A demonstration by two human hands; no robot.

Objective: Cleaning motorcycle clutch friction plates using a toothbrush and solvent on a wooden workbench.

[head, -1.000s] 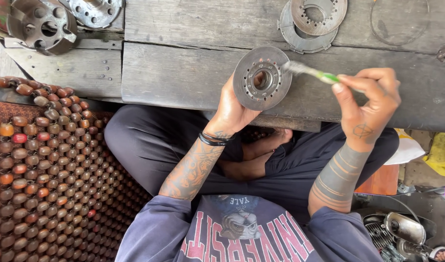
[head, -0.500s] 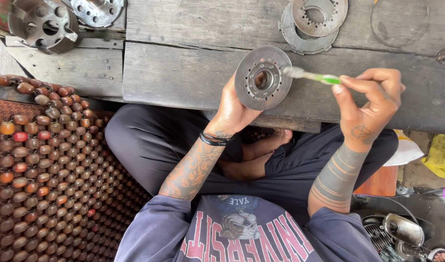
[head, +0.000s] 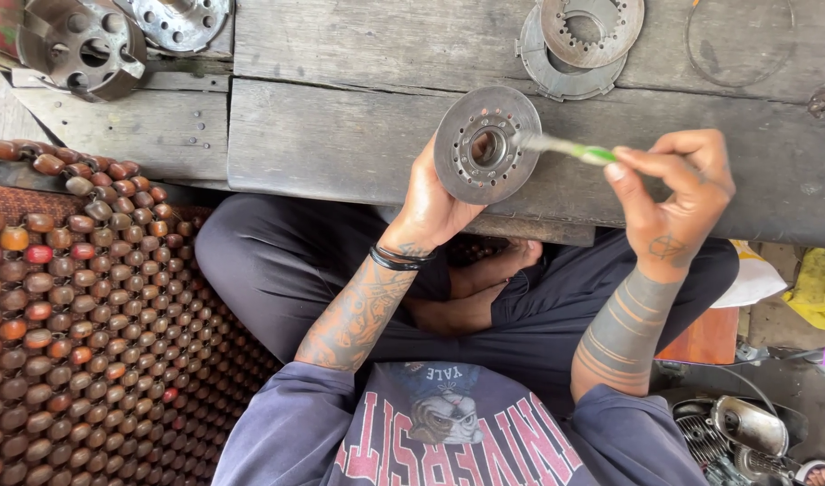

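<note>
My left hand (head: 433, 202) holds up a round grey metal disc (head: 485, 144) with a centre hole and a ring of small holes, gripping it from below. My right hand (head: 678, 193) pinches a green-handled toothbrush (head: 570, 148) whose pale bristle end rests on the disc near its centre hole. Both hands hover over the front edge of a worn wooden plank bench (head: 340, 135). I sit cross-legged behind the bench in dark trousers.
Two stacked metal rings (head: 579, 40) lie on the bench at the back. A drum-shaped metal part (head: 80, 45) and a flanged plate (head: 179, 18) sit at the back left. A wooden bead mat (head: 80, 324) covers the left. Engine parts (head: 745, 432) lie at the lower right.
The brush tip has shifted slightly across the disc face, and my right hand has moved a little up and right. The disc stays held in the same place.
</note>
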